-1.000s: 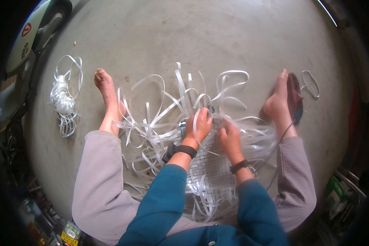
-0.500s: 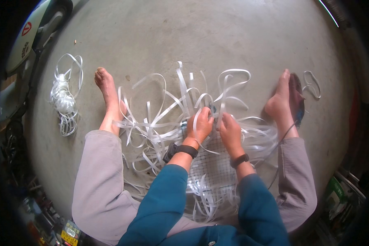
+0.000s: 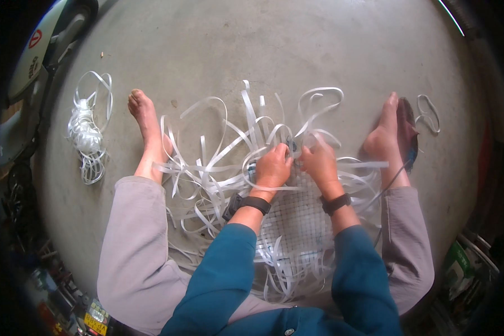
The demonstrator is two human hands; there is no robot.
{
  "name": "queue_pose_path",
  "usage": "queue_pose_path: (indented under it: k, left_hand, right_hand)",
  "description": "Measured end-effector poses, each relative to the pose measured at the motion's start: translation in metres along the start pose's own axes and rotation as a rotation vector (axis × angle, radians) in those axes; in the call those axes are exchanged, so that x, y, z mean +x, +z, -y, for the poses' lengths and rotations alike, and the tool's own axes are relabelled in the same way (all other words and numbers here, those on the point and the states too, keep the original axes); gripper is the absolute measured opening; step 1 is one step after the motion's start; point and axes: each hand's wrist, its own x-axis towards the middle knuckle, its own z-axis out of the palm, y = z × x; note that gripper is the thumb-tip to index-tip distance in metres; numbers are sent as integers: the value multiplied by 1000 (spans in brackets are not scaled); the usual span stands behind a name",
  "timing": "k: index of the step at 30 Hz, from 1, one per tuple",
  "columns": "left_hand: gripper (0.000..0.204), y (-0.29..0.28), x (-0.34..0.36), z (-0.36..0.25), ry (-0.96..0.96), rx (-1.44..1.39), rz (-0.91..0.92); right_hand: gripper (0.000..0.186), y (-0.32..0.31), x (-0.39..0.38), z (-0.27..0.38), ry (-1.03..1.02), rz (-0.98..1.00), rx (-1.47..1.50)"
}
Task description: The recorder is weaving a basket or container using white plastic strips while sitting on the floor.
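Note:
A woven mat of white plastic strips [image 3: 291, 224] lies between my legs, with many loose strap ends [image 3: 207, 168] fanning from its edges. My left hand [image 3: 274, 165] has curled fingers gripping the top edge of the mat, partly behind a looping strip. My right hand [image 3: 319, 162] sits just right of it, slightly blurred, with fingers bent around a pale strip at the same edge. A small dark blue object [image 3: 290, 144], too small to identify, shows just beyond my fingertips.
My bare feet [image 3: 148, 129] flank the mat. A white strapping bundle [image 3: 85, 131] lies left, a dark shoe [image 3: 409, 129] and thin loop [image 3: 428, 112] right. A cord runs beside my right leg. A white vehicle [image 3: 28, 64] stands upper left; clutter lines both lower edges.
My right hand has moved up and a little to the right, shifting the strips there. A loop over my left hand has swung leftward, and that hand has moved only slightly.

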Motion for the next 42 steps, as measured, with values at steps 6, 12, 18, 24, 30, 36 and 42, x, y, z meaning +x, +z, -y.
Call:
queue_pose_path:
  k: [6,12,18,24,30,36,42]
  left_hand:
    - [24,1,1,6,-21,6,17]
    - [21,-4,3,-3,-54,-11,108]
    - [21,-7,3,-2,-14,3,90]
    - [20,-9,3,-5,-44,26,110]
    - [20,-7,4,-8,-61,-36,122]
    - [20,-11,2,-2,-77,-13,125]
    - [20,-6,4,-3,-60,2,134]
  right_hand:
    - [14,-12,5,5,-75,114,-69]
    - [14,-17,18,0,-421,6,-433]
    - [15,-13,30,5,-361,90,-414]
    - [15,-6,39,9,-284,143,-469]
    - [13,-15,46,-10,-274,137,-253]
    - [10,-36,24,0,-325,49,-202]
    - [9,-51,8,-14,-401,80,-488]
